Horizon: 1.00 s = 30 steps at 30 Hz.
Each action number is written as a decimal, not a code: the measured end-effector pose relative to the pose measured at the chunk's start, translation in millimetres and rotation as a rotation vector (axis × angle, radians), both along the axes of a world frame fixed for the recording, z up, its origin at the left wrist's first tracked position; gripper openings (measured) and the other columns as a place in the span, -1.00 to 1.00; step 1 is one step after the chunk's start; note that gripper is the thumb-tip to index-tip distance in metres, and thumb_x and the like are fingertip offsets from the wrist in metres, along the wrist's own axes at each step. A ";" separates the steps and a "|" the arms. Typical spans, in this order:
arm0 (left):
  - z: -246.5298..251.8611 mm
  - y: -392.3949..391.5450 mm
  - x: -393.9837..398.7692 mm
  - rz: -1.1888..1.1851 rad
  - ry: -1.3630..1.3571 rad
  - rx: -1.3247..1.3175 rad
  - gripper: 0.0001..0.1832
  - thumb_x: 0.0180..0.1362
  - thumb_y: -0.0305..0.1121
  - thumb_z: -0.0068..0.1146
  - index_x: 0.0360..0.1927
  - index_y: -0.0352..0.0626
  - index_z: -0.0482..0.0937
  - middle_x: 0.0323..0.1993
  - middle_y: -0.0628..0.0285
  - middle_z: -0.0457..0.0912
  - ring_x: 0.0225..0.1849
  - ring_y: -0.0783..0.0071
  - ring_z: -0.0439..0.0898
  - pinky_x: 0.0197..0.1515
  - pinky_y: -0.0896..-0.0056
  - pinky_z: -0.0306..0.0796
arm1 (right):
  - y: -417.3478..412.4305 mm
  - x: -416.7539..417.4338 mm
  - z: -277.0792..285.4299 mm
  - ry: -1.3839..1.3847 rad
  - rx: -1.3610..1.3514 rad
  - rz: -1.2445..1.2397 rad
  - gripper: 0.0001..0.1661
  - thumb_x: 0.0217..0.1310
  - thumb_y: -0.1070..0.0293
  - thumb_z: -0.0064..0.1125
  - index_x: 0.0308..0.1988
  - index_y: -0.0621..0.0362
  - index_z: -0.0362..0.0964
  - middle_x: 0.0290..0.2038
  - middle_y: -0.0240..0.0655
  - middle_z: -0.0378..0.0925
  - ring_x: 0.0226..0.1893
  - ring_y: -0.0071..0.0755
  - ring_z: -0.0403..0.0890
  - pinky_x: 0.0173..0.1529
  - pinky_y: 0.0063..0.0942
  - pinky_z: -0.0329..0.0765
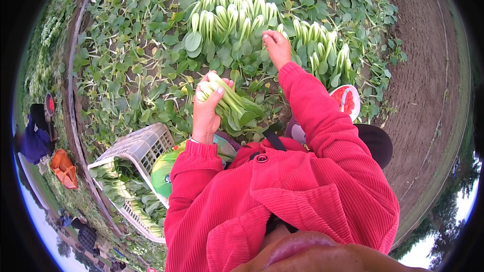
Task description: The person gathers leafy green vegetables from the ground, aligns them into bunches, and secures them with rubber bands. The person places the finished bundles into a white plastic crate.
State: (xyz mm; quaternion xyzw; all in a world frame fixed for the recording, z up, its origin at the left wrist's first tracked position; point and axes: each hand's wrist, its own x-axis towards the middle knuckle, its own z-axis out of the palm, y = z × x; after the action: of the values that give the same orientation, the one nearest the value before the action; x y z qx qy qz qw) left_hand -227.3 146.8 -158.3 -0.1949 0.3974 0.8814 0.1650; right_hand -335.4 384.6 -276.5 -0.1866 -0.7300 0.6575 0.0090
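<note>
My left hand (208, 109) is wrapped around a small bunch of bok choy (230, 102), white stem ends up by the thumb and green leaves hanging toward my lap. Farther out, my right hand (278, 48) reaches to the rows of cut bok choy (230, 15) laid on the ground with their pale bases outward. Its fingers are curled beside the stems; whether they grip one is hidden. More bok choy (321, 41) lies just right of that hand. Under my right forearm, a white bowl (357, 110) holds red strips or bands (342, 96).
At my left stands a white plastic crate (151, 136) packed with bok choy (126, 192), with a green bag (162, 170) against it. A long hose (72, 53) runs along the left. Beyond it are an orange basket (63, 169) and a person (36, 139). Bare soil (419, 56) lies right.
</note>
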 end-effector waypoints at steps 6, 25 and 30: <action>5.8 0.1 -0.7 0.010 -0.046 0.008 -0.37 0.17 -0.52 0.24 0.29 -0.20 0.24 -0.06 0.09 0.61 0.05 0.20 0.61 0.16 0.16 0.50 | 27.7 -38.1 -38.2 -0.283 1.058 0.255 -0.61 0.04 0.07 0.39 -0.25 0.14 0.60 -0.16 -0.20 0.52 -0.07 -0.09 0.57 0.00 -0.19 0.52; 14.7 4.2 10.7 0.010 0.067 -0.020 -0.38 0.16 -0.54 0.24 0.30 -0.21 0.29 -0.10 0.17 0.62 -0.07 0.34 0.62 0.11 0.30 0.47 | 5.2 42.5 28.0 -0.320 -0.709 0.150 -0.54 0.45 0.20 0.02 0.21 0.19 0.30 0.03 -0.16 0.57 0.03 -0.26 0.61 0.18 -0.25 0.51; 13.2 4.5 16.5 -0.004 0.052 -0.062 -0.38 0.14 -0.55 0.25 0.28 -0.20 0.31 -0.10 0.16 0.62 -0.06 0.34 0.62 0.11 0.28 0.47 | -32.0 38.5 21.9 -0.358 -0.528 0.167 -0.56 0.37 0.13 0.14 0.14 0.07 0.42 -0.10 -0.46 0.58 -0.16 -0.57 0.54 -0.10 -0.48 0.48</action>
State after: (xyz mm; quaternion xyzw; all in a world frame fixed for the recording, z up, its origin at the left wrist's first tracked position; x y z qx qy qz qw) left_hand -210.8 151.3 -145.1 -0.1761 0.4293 0.8730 0.1504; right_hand -296.9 352.6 -254.6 -0.2347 -0.5370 0.7793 -0.2220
